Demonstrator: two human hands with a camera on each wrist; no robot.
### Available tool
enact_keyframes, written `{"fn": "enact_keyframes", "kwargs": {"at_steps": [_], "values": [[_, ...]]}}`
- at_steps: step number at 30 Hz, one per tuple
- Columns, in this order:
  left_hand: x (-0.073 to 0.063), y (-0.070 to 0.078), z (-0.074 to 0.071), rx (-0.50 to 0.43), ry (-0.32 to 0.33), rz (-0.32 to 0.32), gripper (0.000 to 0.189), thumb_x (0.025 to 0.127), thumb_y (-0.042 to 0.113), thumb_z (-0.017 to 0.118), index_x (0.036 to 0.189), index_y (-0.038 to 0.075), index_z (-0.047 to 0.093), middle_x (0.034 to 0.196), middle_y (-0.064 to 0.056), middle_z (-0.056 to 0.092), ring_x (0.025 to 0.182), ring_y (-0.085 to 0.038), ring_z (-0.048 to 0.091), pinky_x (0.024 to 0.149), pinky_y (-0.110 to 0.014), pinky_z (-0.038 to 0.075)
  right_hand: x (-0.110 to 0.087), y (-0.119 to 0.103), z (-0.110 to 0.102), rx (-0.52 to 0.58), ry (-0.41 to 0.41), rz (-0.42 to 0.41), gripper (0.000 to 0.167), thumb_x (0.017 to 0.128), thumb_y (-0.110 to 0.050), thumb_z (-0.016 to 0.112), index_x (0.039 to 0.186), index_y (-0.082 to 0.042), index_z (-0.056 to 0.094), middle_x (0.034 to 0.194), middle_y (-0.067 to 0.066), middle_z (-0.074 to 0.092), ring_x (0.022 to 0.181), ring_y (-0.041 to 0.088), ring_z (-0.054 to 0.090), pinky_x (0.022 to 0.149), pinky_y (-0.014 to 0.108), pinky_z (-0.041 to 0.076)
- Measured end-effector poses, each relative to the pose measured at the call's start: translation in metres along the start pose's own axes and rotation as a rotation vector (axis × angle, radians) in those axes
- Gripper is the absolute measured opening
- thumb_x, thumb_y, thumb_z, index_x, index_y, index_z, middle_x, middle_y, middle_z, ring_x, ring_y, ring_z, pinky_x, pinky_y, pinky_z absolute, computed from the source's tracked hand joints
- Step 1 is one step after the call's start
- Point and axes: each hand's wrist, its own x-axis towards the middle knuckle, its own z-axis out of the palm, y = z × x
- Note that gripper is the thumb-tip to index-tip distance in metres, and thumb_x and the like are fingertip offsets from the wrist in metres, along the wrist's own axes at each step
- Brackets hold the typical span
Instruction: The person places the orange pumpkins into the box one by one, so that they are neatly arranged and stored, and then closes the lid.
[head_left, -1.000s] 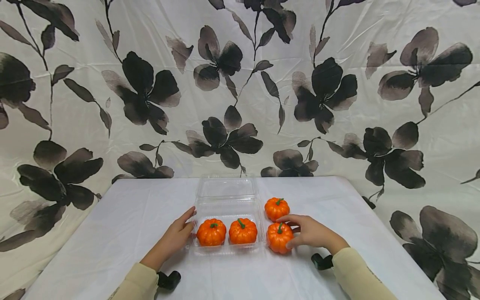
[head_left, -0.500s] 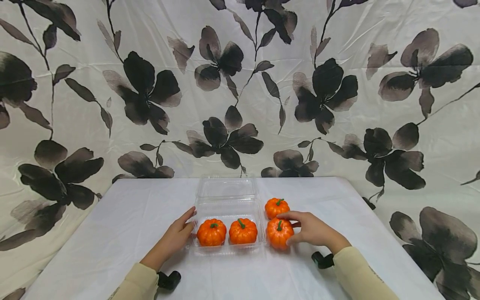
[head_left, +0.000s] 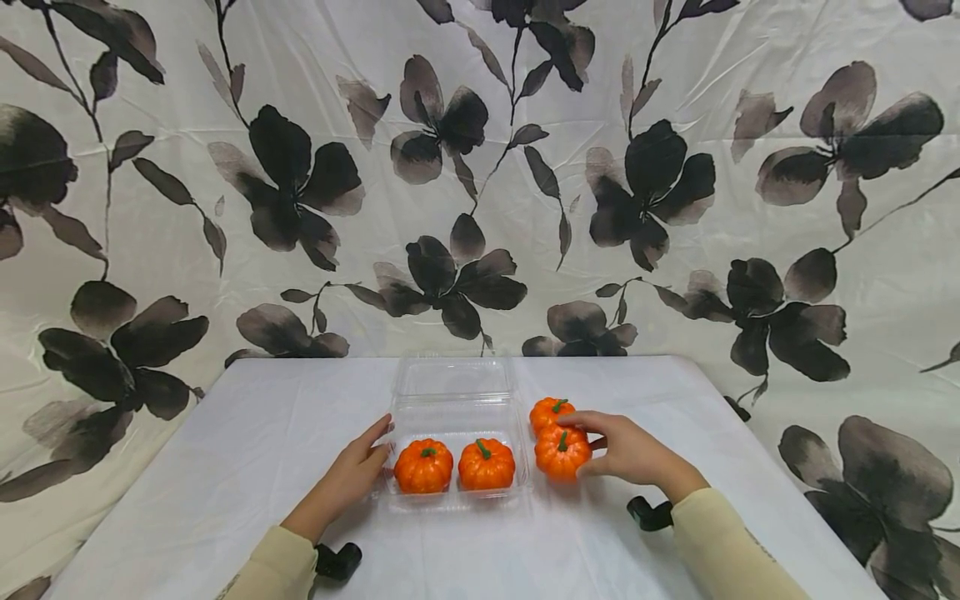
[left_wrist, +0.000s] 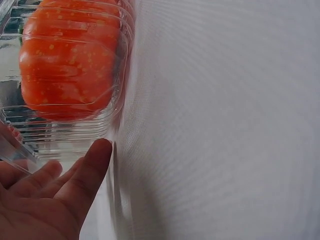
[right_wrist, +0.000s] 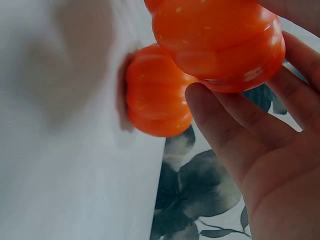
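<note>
An orange toy-like pumpkin [head_left: 562, 457] with a green stem is gripped by my right hand [head_left: 628, 450], thumb on its near side and fingers on its far side. In the right wrist view this pumpkin [right_wrist: 220, 42] looks raised off the table. Behind it a similar pumpkin [head_left: 545, 413] sits on the cloth, partly covered. My left hand [head_left: 351, 473] rests against the left side of a clear plastic clamshell box [head_left: 453, 415], its fingers extended. Two more pumpkins, a left one [head_left: 423, 475] and a right one [head_left: 487, 473], sit side by side in the box's near half.
White cloth covers the table [head_left: 285, 417]. The box's lid [head_left: 453, 379] lies folded back, away from me. A flower-patterned curtain [head_left: 465, 167] hangs behind the table's far edge. Black wrist devices show at the left cuff [head_left: 337, 561] and right cuff [head_left: 649, 513].
My right hand has taken hold of the nearer loose pumpkin and lifted it, so it now overlaps the farther one in the head view. The left hand and box have stayed put.
</note>
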Motion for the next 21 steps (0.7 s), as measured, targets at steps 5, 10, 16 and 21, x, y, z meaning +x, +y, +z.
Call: {"fn": "enact_keyframes", "kwargs": {"at_steps": [5, 10, 16, 21], "values": [[0.0, 0.0, 0.0, -0.018, -0.003, -0.005, 0.058, 0.101, 0.021, 0.043, 0.155, 0.013, 0.022, 0.155, -0.015, 0.036, 0.13, -0.038, 0.051, 0.1, -0.047, 0.049, 0.001, -0.003, -0.003, 0.002, 0.006, -0.004, 0.065, 0.077, -0.015, 0.08, 0.135, -0.026, 0.054, 0.141, 0.002, 0.053, 0.128, 0.027, 0.05, 0.096, 0.041, 0.053], [-0.001, 0.0, 0.0, -0.033, -0.005, -0.011, 0.058, 0.101, 0.021, 0.043, 0.155, 0.014, 0.023, 0.155, -0.015, 0.035, 0.13, -0.038, 0.05, 0.099, -0.045, 0.05, 0.003, -0.007, -0.005, -0.018, 0.014, -0.021, 0.066, 0.078, -0.014, 0.079, 0.138, -0.023, 0.053, 0.146, 0.003, 0.049, 0.13, 0.029, 0.048, 0.097, 0.044, 0.052], [-0.002, -0.001, 0.001, -0.024, -0.003, -0.009, 0.058, 0.101, 0.021, 0.044, 0.155, 0.014, 0.023, 0.155, -0.015, 0.036, 0.13, -0.037, 0.051, 0.099, -0.046, 0.049, 0.006, -0.016, -0.007, -0.035, 0.025, -0.042, 0.065, 0.079, -0.013, 0.078, 0.138, -0.024, 0.053, 0.149, 0.001, 0.046, 0.132, 0.028, 0.047, 0.1, 0.044, 0.05], [-0.001, 0.0, 0.0, -0.013, 0.001, -0.005, 0.058, 0.101, 0.022, 0.043, 0.155, 0.014, 0.023, 0.155, -0.015, 0.036, 0.131, -0.038, 0.05, 0.1, -0.047, 0.048, 0.01, -0.022, -0.01, -0.053, 0.041, -0.1, 0.064, 0.08, -0.011, 0.078, 0.138, -0.023, 0.053, 0.15, 0.002, 0.045, 0.134, 0.027, 0.047, 0.1, 0.044, 0.05]]}}
